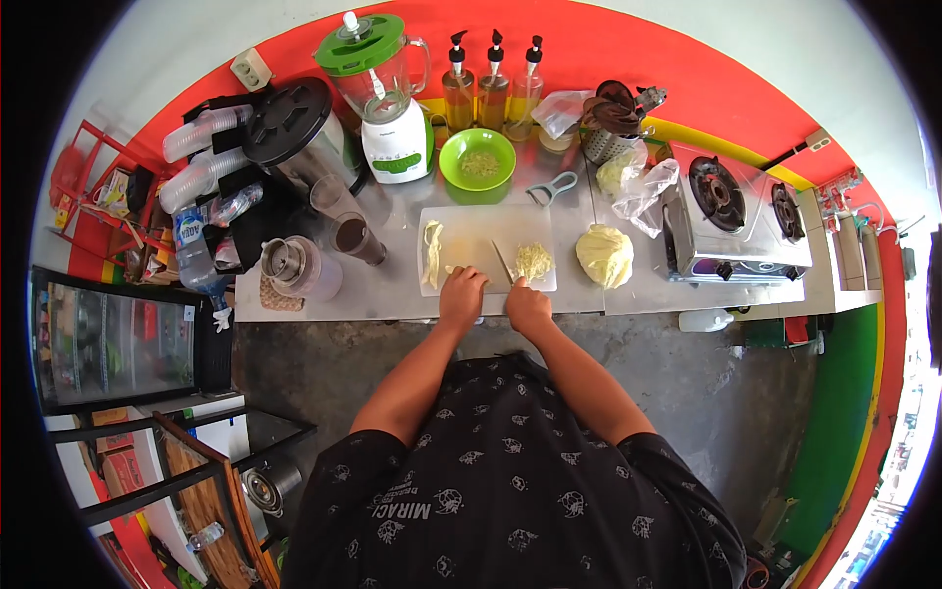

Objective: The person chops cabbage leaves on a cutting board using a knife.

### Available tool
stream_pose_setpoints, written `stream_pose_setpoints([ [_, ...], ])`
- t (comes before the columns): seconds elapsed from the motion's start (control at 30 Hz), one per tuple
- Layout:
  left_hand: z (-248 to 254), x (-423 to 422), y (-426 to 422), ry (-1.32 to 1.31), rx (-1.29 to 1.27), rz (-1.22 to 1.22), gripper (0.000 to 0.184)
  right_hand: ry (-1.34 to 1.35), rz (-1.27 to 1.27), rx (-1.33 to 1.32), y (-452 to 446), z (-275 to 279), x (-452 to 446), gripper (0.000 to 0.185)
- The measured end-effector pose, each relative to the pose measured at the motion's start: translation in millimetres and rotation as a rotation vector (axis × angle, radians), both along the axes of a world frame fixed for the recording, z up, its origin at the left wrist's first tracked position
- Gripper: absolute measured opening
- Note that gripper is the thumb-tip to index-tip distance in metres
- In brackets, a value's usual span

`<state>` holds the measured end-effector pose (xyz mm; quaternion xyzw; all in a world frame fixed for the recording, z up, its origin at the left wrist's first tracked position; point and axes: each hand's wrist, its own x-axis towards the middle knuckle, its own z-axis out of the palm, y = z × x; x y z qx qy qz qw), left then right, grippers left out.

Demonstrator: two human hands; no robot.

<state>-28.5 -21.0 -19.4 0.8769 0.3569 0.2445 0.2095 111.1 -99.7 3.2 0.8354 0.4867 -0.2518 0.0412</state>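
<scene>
A white cutting board point(469, 228) lies on the metal counter. My right hand point(530, 306) is closed on the handle of a knife point(502, 262), whose blade points up and left over the board. Just beside the blade, at the board's right, sits a pile of shredded cabbage point(533, 261). My left hand point(462, 295) rests at the board's near edge with its fingers bent together; whatever lies under them is mostly hidden. Pale cabbage strips point(433, 252) lie along the board's left side. Right of the board is a cabbage head point(604, 257).
Behind the board stand a green bowl point(478, 165), a blender point(395, 142) and pump bottles point(493, 93). A peeler point(552, 187) lies near the bowl. A gas stove point(736, 221) is at the right; a dark cup point(359, 240) and a jug point(309, 273) are at the left.
</scene>
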Motion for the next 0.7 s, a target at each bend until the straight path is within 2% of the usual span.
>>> stream_pose_setpoints([
  [0.1, -0.7, 6.9, 4.5, 0.018, 0.004, -0.034, 0.013, 0.008, -0.048, 0.004, -5.5, 1.4, 12.2, 0.026],
  [0.27, -1.2, 21.3, 5.3, 0.010, -0.048, -0.097, 0.012, 0.052, -0.055, 0.183, -17.3, 9.6, 11.0, 0.027],
  [0.6, -0.6, 24.0, 3.9, 0.009, -0.047, -0.109, 0.009, 0.097, -0.086, 0.212, -14.7, -5.1, -5.8, 0.028],
  [0.7, -4.9, 25.0, 2.3, 0.036, -0.004, -0.076, 0.008, 0.038, 0.000, 0.199, -17.6, -6.1, -13.0, 0.023],
])
